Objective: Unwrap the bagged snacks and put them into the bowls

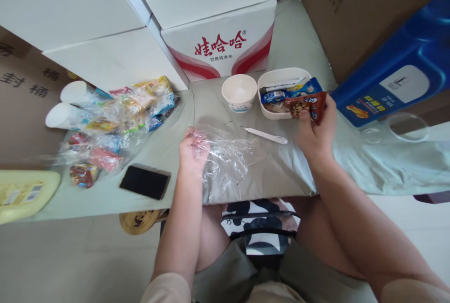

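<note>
My left hand (193, 149) is closed on the edge of a clear plastic bag (227, 162), which lies crumpled on the cloth to its right. My right hand (319, 134) grips a brown snack packet (312, 106) between thumb and fingers, over the right side of a white tray (276, 115). Inside the tray are blue packets (274, 97) and some thin white wrapped items. A white paper cup (239, 93) stands upright just left of the tray. A white utility knife (265, 135) lies in front of them.
Many wrapped snacks (130, 110) and two white cups (72, 94) lie at the left, behind a black phone (144, 182). A white carton (220, 45) stands at the back. On the right are a large blue bottle (393, 78) and a clear plastic cup (408, 127).
</note>
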A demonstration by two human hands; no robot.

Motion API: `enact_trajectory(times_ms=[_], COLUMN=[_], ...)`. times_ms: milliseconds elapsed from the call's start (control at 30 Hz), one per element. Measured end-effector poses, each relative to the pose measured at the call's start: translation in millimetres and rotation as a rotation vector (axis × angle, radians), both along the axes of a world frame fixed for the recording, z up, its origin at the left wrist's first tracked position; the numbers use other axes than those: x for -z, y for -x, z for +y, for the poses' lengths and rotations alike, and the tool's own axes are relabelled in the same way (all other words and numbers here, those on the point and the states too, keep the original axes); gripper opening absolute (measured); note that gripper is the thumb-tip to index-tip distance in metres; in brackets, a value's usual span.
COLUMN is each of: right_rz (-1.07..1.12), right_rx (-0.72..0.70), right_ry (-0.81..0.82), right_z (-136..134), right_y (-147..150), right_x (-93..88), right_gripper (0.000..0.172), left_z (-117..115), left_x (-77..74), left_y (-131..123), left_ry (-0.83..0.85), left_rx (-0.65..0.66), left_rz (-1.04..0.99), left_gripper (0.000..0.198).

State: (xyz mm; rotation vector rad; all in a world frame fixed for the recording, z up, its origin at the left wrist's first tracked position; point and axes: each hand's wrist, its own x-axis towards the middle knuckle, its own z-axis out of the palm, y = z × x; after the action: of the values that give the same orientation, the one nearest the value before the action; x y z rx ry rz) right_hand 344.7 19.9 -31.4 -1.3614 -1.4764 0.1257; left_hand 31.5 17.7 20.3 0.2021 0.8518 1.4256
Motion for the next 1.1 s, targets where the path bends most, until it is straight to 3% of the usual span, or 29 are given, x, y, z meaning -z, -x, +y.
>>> enact_trajectory(times_ms=[100, 167, 367, 700, 1100], right_rz=[-0.06, -0.119, -0.233, -0.347, -0.361], right_rx=[-0.027, -0.118, -0.288, -0.239, -0.068], right_ry=[-0.121, -0.127, 0.046, 0.14, 0.28], right_z=[4.2, 7.7, 17.7, 29.2, 32.9], right_y=[11.6, 20.9, 34.0, 34.4, 52.6], right_x=[-8.4, -15.2, -21.9, -10.8, -22.4], right_gripper=[0.044, 0.04, 0.037, 0.051, 0.054], left_z=[-1.3, -2.4, -5.3, -9.4, -7.7], left_x=[0.0, 1.1, 4.0, 3.8, 2.1], left_y=[0.0, 0.7, 3.8, 1.3, -1.9], left_ry=[0.017, 0.006, 0.011, 0.005, 0.035], left_rx=[0.006, 0.025, 0.038, -0.003, -0.01], left_rz=[0.02, 0.025, -0.064, -0.071, -0.008], left_gripper=[0.039, 0.04, 0.041, 0.038, 0.038])
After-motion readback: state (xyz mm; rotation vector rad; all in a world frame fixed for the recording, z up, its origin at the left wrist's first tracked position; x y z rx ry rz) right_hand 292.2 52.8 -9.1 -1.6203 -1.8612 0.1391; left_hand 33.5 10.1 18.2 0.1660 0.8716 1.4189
